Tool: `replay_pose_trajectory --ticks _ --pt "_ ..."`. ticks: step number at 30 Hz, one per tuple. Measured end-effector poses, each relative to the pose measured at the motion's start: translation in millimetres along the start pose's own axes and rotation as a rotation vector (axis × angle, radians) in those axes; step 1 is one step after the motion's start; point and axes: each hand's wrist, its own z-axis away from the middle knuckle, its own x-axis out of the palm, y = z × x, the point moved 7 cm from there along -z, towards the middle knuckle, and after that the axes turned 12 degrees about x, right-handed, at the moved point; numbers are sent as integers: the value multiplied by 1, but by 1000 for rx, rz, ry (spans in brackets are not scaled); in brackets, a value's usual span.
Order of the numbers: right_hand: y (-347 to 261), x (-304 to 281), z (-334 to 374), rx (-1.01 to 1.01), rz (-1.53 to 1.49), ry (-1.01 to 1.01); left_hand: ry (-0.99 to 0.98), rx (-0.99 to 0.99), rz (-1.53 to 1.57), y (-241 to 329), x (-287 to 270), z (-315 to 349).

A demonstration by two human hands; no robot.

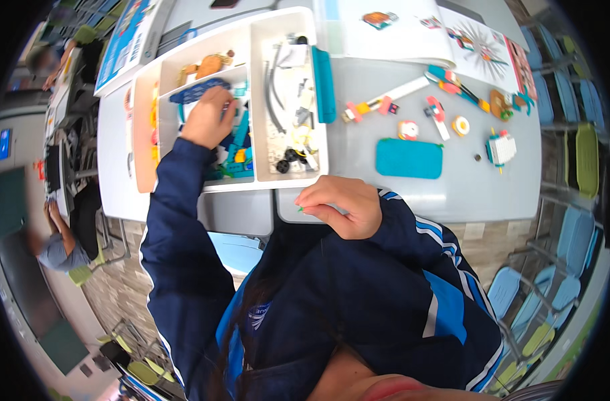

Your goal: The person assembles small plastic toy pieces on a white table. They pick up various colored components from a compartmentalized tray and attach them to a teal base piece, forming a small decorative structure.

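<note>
My left hand [210, 119] reaches into a compartment of the white sorting tray [285, 179], its fingers curled down among teal and blue building bricks [238, 137]. Whatever those fingertips hold, if anything, is hidden. Just beyond them lies a dark blue piece [199, 90]. At the table's near edge, to the right of the tray, my right hand [345, 206] pinches a tiny green brick [301, 209] between thumb and fingertips.
Black, grey and white parts [291, 120] fill the tray's right compartment. On the table [358, 80] lie a teal plate [409, 159], a white brick build [500, 148], a long arm-like assembly [392, 93] and a round piece [460, 127]. An open instruction booklet [392, 40] lies behind.
</note>
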Motion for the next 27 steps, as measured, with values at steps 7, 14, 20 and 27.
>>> replay_pose_trajectory --ticks 7,14,20,27 --pt "-5 -100 61 235 250 485 104 -218 282 69 -48 0" --pt "19 -181 107 450 355 787 139 225 288 268 -21 -54" --pt "44 -187 109 540 259 679 160 271 141 291 102 -95" --pt "48 -197 97 493 452 559 266 176 331 278 112 -87"
